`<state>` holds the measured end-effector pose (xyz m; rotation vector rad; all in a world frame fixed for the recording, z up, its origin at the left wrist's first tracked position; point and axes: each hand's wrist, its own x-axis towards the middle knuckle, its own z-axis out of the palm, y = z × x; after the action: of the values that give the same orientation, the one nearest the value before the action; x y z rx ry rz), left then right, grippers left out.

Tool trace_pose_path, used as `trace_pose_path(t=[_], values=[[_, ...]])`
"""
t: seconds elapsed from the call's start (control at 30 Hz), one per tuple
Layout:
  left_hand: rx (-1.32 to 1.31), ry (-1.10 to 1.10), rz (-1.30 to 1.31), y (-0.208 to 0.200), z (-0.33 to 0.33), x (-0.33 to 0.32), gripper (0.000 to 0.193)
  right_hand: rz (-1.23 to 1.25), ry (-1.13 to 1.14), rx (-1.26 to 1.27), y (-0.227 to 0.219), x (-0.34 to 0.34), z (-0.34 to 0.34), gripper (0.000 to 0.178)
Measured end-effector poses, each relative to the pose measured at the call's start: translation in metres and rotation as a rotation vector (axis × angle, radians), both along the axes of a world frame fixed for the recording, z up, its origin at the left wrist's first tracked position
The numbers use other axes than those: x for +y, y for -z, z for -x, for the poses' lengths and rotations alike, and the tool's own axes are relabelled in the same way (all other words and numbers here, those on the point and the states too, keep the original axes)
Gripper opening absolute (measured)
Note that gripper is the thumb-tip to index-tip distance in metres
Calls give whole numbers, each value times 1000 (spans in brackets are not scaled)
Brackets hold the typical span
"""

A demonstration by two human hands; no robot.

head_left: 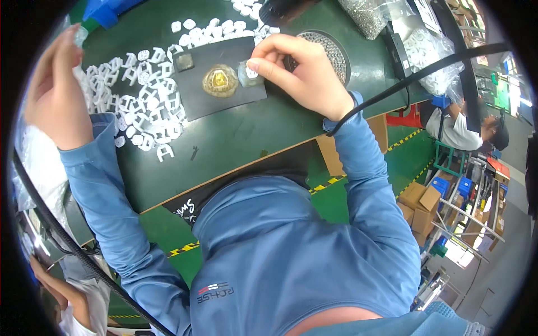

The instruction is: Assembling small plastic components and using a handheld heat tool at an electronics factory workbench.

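Note:
My right hand (311, 73) pinches a small white plastic piece (251, 73) between thumb and forefinger, over a translucent pad (247, 82) at the right of a black mat (207, 109). Left of that pad, on the same mat, sits a round clear fixture with a yellow centre (219, 80). A small greyish square (184, 61) lies at the mat's upper left corner. Raised at the far left, my left hand (56, 92) has its fingers stretched out, with nothing visible in it. Beside it, many white H-shaped plastic parts (163, 115) lie heaped on the green table (224, 145).
More small white pieces (216, 33) are spread behind the mat. A round metal tray of small bits (325, 50) stands behind my right hand. Clear bags (364, 17) lie at the back right. A black cable (426, 73) crosses near my right wrist. Other people (454, 126) sit nearby.

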<state>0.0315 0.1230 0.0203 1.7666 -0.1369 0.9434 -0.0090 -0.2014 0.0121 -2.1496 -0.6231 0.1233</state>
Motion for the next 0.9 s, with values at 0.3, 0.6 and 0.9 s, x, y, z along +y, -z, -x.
trace_pose_path(t=[0.3,0.6,0.9], values=[[226,367,-789,24,-29,-48,21,4,-12,-157,2,1,1,9],[375,277,-883,20,-21,-47,20,-46,69,-409,0,-6,3,13],[295,465,-578,11,-11,-32,11,-235,388,-241,-41,-55,-10,13]])
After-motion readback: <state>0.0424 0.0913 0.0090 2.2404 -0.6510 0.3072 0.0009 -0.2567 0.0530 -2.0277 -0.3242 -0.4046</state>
